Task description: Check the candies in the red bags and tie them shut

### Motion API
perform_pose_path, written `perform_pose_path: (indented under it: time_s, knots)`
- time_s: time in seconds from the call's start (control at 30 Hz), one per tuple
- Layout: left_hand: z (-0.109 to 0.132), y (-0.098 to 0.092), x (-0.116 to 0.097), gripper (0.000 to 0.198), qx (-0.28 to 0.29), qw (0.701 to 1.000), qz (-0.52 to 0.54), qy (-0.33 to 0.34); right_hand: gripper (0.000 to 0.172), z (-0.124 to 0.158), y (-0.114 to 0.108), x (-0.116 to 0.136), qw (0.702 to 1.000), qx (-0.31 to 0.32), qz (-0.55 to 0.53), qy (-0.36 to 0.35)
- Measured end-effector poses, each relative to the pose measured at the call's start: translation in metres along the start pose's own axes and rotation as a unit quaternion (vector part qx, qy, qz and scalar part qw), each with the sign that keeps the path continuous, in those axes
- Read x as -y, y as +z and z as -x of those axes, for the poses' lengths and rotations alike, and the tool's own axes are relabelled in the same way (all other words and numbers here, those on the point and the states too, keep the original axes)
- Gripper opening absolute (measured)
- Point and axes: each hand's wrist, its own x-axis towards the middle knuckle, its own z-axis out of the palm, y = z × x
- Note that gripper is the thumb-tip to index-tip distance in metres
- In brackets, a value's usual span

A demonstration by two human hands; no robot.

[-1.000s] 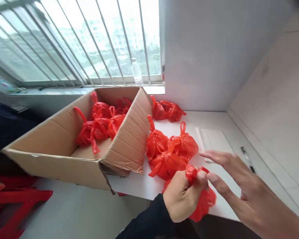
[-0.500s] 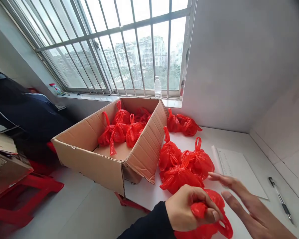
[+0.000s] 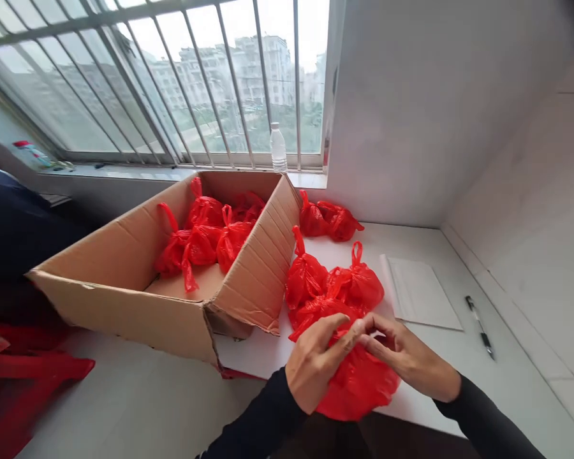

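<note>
A red plastic bag (image 3: 363,382), rounded and full, sits at the table's front edge, its contents hidden. Both hands meet over its top. My left hand (image 3: 316,363) is closed at the bag's gathered top, fingertips pointing right; its lower fingers are hidden. From the other side my right hand (image 3: 409,357) pinches at the same spot, thumb and fingers pressed together. Just behind my hands stand several tied red bags (image 3: 335,287) with handle loops sticking up. More red bags (image 3: 201,236) lie inside an open cardboard box (image 3: 124,306) to the left.
Two red bags (image 3: 330,220) rest against the wall behind. A paper pad (image 3: 425,293) and a pen (image 3: 479,328) lie to the right on the white table (image 3: 459,395). A clear bottle (image 3: 278,148) stands on the windowsill. At far left are a person's dark sleeve (image 3: 14,229) and a red stool (image 3: 43,376).
My right hand, stretched out apart before, has come in to the bag's top and closed. My left hand has turned and moved left. The view has swung right.
</note>
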Motion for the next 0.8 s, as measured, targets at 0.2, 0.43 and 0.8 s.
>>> perform_pose_path:
  time_s: [0.2, 0.43, 0.8]
  knots:
    - [-0.001, 0.001, 0.009, 0.056, -0.007, 1.000, 0.014, 0.014, 0.030, -0.007, -0.003, -0.003, 0.997, 0.050, -0.034, -0.037]
    - [-0.008, -0.002, 0.005, 0.068, 0.050, 0.999, -0.008, -0.014, 0.023, -0.005, -0.003, 0.001, 0.997, -0.024, -0.050, -0.044]
    - [0.070, -0.027, 0.015, 0.068, 0.131, 0.974, -0.138, -0.120, 0.023, 0.034, -0.030, -0.035, 0.967, -0.250, 0.031, 0.039]
